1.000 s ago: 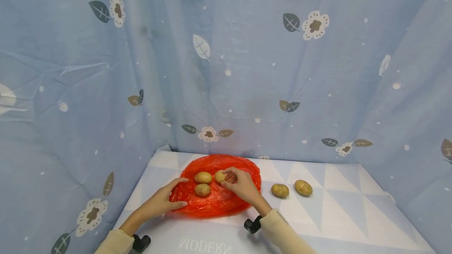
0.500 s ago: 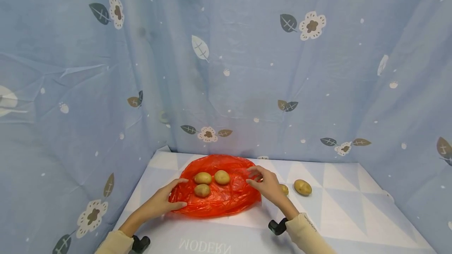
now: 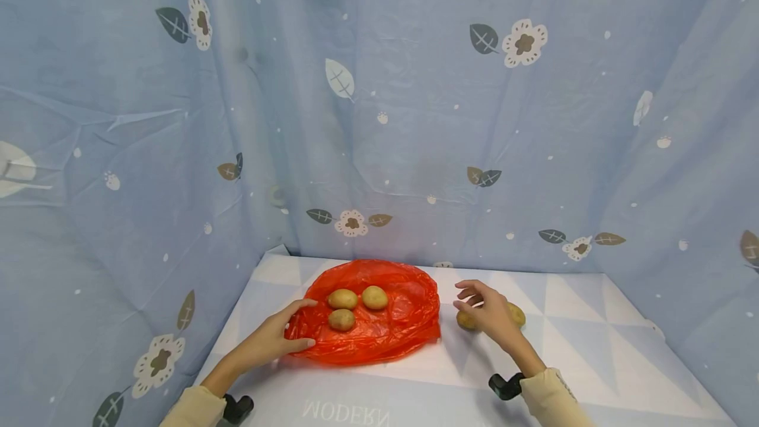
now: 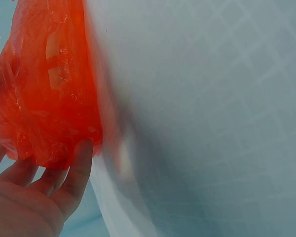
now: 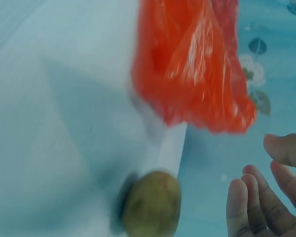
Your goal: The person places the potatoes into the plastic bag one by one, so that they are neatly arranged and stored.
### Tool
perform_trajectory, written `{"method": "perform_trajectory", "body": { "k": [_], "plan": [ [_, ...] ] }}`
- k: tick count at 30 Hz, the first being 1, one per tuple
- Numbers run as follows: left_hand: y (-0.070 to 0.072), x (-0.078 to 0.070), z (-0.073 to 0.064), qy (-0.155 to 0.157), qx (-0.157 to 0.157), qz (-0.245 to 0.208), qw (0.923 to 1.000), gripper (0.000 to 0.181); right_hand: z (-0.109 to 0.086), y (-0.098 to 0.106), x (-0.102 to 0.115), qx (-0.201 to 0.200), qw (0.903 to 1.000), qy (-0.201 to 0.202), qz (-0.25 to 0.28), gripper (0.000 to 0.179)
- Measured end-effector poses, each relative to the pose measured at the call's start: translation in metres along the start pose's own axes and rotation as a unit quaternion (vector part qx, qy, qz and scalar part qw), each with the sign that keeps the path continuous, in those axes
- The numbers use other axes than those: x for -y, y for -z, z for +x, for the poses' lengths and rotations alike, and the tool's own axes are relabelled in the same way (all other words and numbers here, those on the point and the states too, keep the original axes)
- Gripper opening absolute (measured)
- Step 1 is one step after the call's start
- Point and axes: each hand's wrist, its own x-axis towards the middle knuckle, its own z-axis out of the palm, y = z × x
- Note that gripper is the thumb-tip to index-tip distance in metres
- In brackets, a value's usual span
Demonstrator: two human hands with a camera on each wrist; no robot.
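Observation:
A red plastic bag (image 3: 409,331) lies spread on the table with three potatoes in it: one potato (image 3: 342,299) at the back left, another potato (image 3: 375,298) beside it, and a third potato (image 3: 341,320) in front. My left hand (image 3: 275,337) holds the bag's left end, thumb at the front and fingers at the back; the left wrist view shows the fingertips against the plastic. My right hand (image 3: 489,312) hovers right of the bag, holding nothing, its fingers loosely bent. Below it lie two potatoes, partly hidden: a nearer potato (image 3: 466,320) and a farther potato (image 3: 517,314).
A pale patterned cloth (image 3: 581,341) with printed triangles covers the table. Blue flowered curtains (image 3: 403,117) hang behind and at both sides. Each wrist wears a black camera mount, such as the right mount (image 3: 505,386).
My right hand has let go of a potato in the bag and moved right, over the two loose potatoes. The left hand has stayed at the bag's left end.

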Motion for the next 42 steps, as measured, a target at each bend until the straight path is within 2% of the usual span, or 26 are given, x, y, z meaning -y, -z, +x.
{"method": "perform_trajectory", "body": {
  "k": [10, 17, 27, 42],
  "plan": [
    [-0.001, 0.001, 0.002, 0.003, -0.004, -0.007, 1.0, 0.071, -0.012, 0.038, -0.042, -0.036, 0.9985, -0.012, -0.04, 0.037],
    [-0.002, 0.002, 0.003, 0.008, -0.009, -0.008, 0.9999, 0.072, -0.021, 0.054, -0.064, -0.052, 0.9964, -0.031, -0.059, 0.038],
    [-0.002, 0.005, 0.004, 0.007, -0.015, -0.012, 0.9998, 0.071, -0.027, 0.064, -0.082, -0.048, 0.9939, -0.065, -0.075, 0.046],
    [-0.004, 0.006, 0.007, 0.01, -0.015, -0.008, 0.9998, 0.073, -0.022, 0.068, -0.109, -0.008, 0.9907, -0.114, -0.074, 0.058]
  ]
}}
